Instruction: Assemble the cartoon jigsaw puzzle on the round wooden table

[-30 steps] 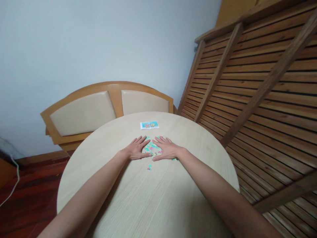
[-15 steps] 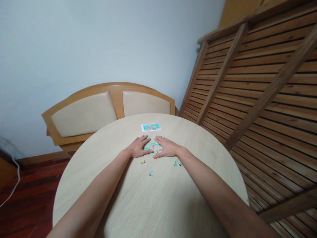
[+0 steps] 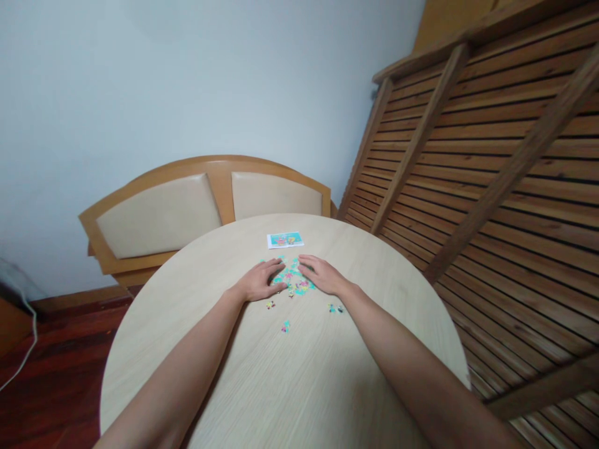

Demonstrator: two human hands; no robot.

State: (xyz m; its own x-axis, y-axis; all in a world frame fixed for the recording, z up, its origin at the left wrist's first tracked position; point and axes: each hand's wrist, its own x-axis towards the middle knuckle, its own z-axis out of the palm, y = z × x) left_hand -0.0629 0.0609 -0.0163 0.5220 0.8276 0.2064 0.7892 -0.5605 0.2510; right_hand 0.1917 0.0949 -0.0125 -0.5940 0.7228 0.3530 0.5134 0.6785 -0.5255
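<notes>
A loose pile of small jigsaw puzzle pieces [image 3: 291, 275], mostly teal with some pink and yellow, lies between my hands. At the pile's left edge is my left hand [image 3: 262, 279], fingers and thumb apart, holding nothing. My right hand [image 3: 322, 274] rests at the right edge, fingers stretched out over a few pieces. Closer to me lie small groups of pieces: a yellow and dark one [image 3: 271, 305], a teal and pink one [image 3: 285, 326], and a teal and dark one [image 3: 335, 308] by my right wrist. Beyond the pile lies a picture card [image 3: 286, 240] with two cartoon figures.
Everything lies on a round, pale wooden table [image 3: 243, 386]. Behind it stands a wooden headboard [image 3: 219, 187] with cream panels, against a wall. A slatted wooden frame [image 3: 468, 206] leans along the right. A white cable [image 3: 34, 330] hangs at the left.
My right hand has drawn back to the right, and its thumb has come away from the pile. More pieces show, spread wider. My left hand has shifted only slightly.
</notes>
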